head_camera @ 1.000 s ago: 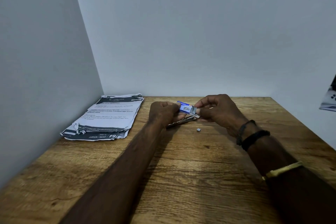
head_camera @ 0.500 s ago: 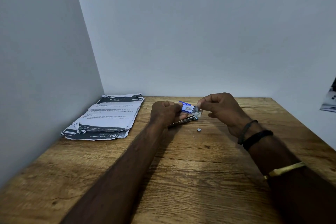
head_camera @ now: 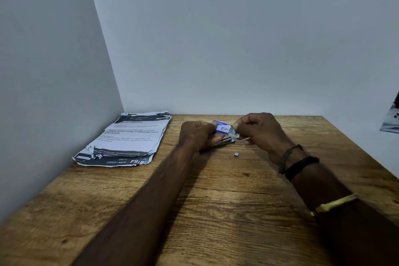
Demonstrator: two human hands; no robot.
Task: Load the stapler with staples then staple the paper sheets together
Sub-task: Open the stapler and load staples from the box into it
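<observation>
While my left hand (head_camera: 198,134) curls round the small blue staple box (head_camera: 223,128) and holds it just above the table (head_camera: 216,211), my right hand (head_camera: 259,131) meets it at the box's open end. There my thumb and forefinger pinch a pale flap (head_camera: 235,135) that sticks out of that end; whether it is the box's own tab or a strip of staples, I cannot tell. My other right fingers are curled in toward the palm.

Under the box lies the stapler (head_camera: 225,141), a slim silver bar on the wood, its right end poking out from beneath my left fingers. I cannot tell whether those fingers grip it too or only rest over it.

A tiny grey bit of staples (head_camera: 236,154) sits loose on the table, just nearer to me than the stapler and apart from both hands.

Well off to my left, against the side wall, the paper sheets (head_camera: 127,138) lie in a rumpled, dog-eared stack, printed with black bands and text.

Two dark wristbands (head_camera: 300,164) and a gold bangle (head_camera: 334,203) ring my right forearm.
</observation>
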